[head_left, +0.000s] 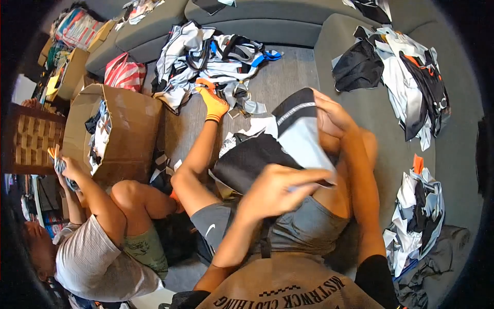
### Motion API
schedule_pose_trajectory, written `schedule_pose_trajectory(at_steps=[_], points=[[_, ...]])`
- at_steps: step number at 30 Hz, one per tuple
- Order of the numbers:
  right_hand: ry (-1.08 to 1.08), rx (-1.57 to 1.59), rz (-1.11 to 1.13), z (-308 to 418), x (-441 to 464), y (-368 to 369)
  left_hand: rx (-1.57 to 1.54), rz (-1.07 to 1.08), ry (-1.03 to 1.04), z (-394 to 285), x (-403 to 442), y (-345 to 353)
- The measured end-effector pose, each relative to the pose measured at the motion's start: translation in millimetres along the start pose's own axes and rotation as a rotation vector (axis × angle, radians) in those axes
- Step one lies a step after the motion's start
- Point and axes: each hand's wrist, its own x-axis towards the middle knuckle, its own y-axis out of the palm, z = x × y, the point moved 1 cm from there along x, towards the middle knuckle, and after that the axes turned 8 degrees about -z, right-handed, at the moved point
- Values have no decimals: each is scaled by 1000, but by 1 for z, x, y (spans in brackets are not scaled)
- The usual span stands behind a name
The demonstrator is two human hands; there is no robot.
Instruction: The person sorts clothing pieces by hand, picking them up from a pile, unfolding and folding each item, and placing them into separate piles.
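Observation:
A cut fabric piece point(301, 139), black at the top with a white lettered band and a pale lower section, is held up over my lap. My right hand point(334, 114) grips its upper black edge, fingers partly behind the cloth. My left hand point(278, 189), somewhat blurred, reaches across from the left, its fingertips closed at the lower corner of the same piece. Beneath and to the left, a black fabric piece point(252, 160) lies across my legs, with white patterned cloth point(262, 126) beside it.
A cardboard box point(131, 123) with fabric stands at left, near a red-and-white striped bag point(125, 73). A cloth heap point(200, 56) covers floor ahead. More cloth piles point(411, 82) lie on the grey sofa point(355, 123). Another person point(98, 257) sits at left, holding something small.

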Motion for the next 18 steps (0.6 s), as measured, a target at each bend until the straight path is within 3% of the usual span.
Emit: schedule_pose_trajectory(at_steps=[5, 9, 11, 12, 14, 16, 18], points=[[-173, -16, -86, 5, -4, 32, 37, 120, 160, 59, 2, 62], [-62, 128, 75, -9, 2, 17, 2, 181, -70, 91, -8, 60], [-72, 97, 92, -9, 4, 17, -119, 313, -274, 97, -17, 35], [-88, 56, 109, -6, 5, 19, -116, 318, -276, 106, -21, 21], [-127, -32, 136, 1, 3, 21, 202, -7, -70, 129, -23, -4], [-132, -44, 159, 0, 0, 23, 322, -360, -121, 138, -23, -19], [-119, -71, 219, -6, -2, 26, 279, -424, -53, 112, -9, -18]])
